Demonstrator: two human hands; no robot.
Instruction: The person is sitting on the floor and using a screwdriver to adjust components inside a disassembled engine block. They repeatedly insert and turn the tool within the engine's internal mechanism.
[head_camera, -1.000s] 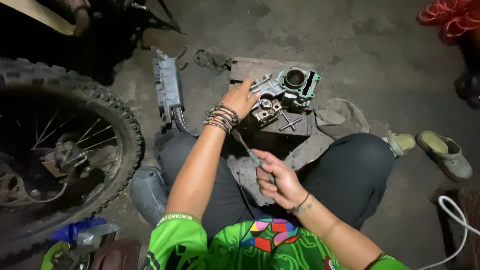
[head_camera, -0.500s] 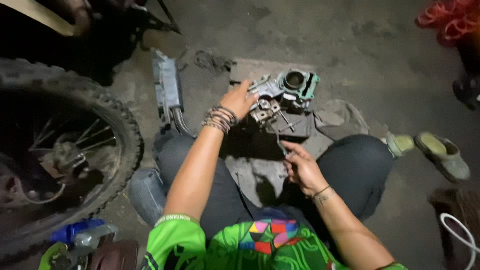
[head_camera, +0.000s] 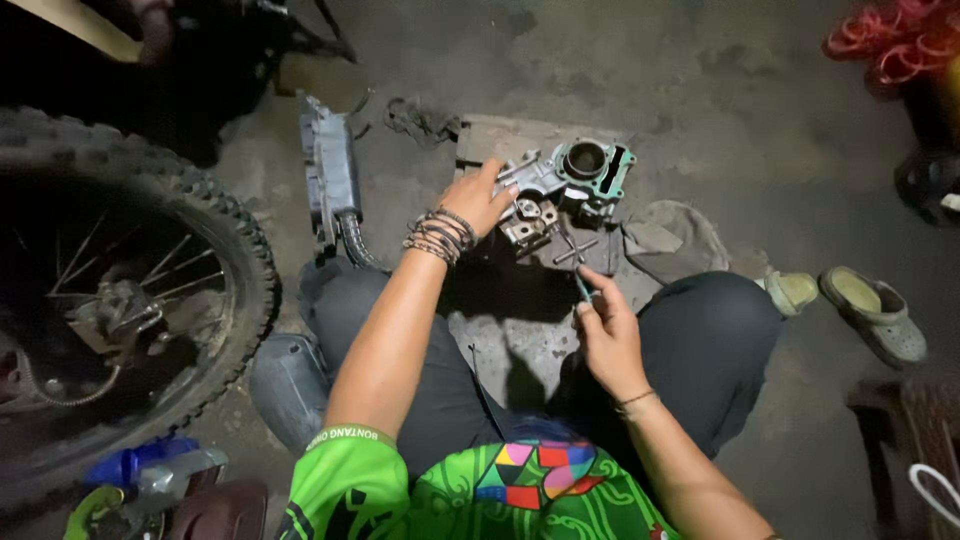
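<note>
left hand (head_camera: 482, 199) clamped on the engine part (head_camera: 560, 190), right hand (head_camera: 606, 335) pinching a thin tool (head_camera: 581, 284), tip pointing up at the part just ahead, knobby tyre (head_camera: 215, 225) off left

Bare concrete floor (head_camera: 740, 130) lies open beyond the engine cylinder block (head_camera: 570, 185); a knobby motorcycle wheel (head_camera: 150, 290) walls off the left; a grey cover (head_camera: 328, 175) crowds the left hand (head_camera: 480, 198); sandals (head_camera: 875, 310) sit well right; the dark upper left possibly hides more.
</note>
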